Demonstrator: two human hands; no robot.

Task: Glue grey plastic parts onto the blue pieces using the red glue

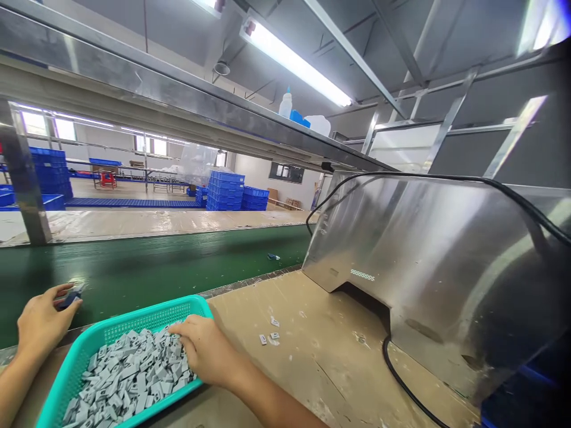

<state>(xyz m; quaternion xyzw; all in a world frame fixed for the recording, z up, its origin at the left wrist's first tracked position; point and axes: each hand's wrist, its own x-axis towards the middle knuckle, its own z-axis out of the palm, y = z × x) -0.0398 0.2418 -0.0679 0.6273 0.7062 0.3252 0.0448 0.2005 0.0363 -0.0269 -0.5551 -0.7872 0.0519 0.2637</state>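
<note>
Over the green conveyor belt (178,258) at the left, my left hand (44,315) pinches a small dark-blue and clear part (69,297) between thumb and fingers. My right hand (203,348) reaches over the right rim of a turquoise plastic basket (203,304), its fingertips at the heap of small grey plastic pieces (134,374) inside. Its fingers are bent together, and I cannot make out whether a piece is between them. A few loose grey pieces (274,336) lie on the tan tabletop (285,374) to the right of the basket.
A large sheet-metal housing (428,255) with a notch at its base stands on the right, a black cable (395,371) running beside it. Another small dark part (273,257) lies on the belt. A metal shelf (178,101) crosses overhead, and blue crates (225,190) are stacked beyond.
</note>
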